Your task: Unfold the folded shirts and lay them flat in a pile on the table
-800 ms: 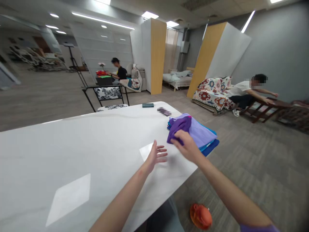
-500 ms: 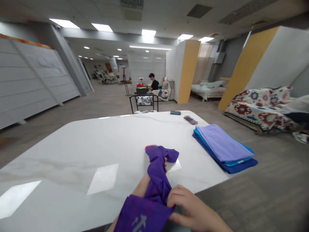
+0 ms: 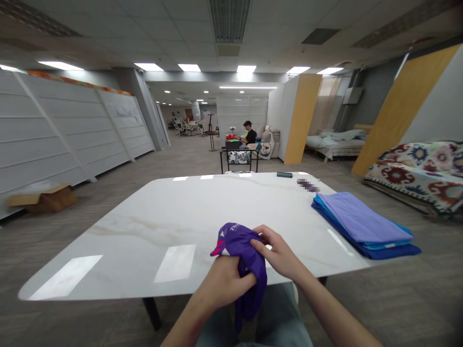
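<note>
left hand: i've got purple cloth clenched
right hand: pinching it, probably
stack: folded; purple cloth bunched, unfolded

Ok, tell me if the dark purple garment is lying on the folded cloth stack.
No, the left hand and right hand hold the dark purple garment apart from the folded cloth stack.

We see a large open hall, office-like yet partly furnished as a home. Beyond the white marble-patterned rectangular table stand pale office-style chairs; beyond its right side are 1 low wooden bed with pale bedding and 1 sofa under a multicoloured patterned cover. Above it spreads a grey panelled ceiling.
</note>
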Demonstrator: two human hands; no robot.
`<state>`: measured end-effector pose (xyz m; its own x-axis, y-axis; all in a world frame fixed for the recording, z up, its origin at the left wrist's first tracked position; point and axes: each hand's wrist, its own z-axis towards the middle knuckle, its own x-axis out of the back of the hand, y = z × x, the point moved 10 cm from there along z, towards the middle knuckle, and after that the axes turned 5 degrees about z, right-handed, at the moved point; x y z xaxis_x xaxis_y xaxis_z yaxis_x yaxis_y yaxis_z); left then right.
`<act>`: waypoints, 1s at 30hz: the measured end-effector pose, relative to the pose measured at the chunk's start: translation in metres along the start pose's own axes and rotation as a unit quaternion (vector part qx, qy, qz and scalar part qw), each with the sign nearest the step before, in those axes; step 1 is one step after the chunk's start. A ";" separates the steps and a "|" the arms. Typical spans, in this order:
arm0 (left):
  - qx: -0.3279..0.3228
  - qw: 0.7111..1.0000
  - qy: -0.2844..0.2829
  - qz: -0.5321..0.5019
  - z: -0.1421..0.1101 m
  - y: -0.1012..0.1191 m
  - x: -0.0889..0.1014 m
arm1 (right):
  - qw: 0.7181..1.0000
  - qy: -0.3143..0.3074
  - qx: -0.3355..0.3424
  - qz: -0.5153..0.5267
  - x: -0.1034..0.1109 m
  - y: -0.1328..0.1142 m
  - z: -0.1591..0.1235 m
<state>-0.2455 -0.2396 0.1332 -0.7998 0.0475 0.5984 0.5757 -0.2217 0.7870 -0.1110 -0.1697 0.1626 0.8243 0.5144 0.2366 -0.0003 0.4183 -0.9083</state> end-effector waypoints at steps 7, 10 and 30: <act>0.052 0.884 0.299 -0.357 -0.045 -0.085 0.066 | 0.992 0.042 0.031 0.111 -0.035 -0.013 0.008; 0.061 0.799 0.379 -0.463 -0.061 -0.110 0.084 | 0.964 0.135 0.029 0.227 -0.030 0.000 0.016; 0.110 0.850 0.159 -0.490 -0.046 -0.092 0.060 | 0.961 0.125 0.018 0.247 0.006 -0.019 0.018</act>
<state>-0.3545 -0.2613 0.0895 -0.8988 -0.1700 -0.4039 -0.4036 -0.0382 0.9141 -0.1164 -0.1611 0.1878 0.8293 0.4621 -0.3142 -0.4420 0.1983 -0.8748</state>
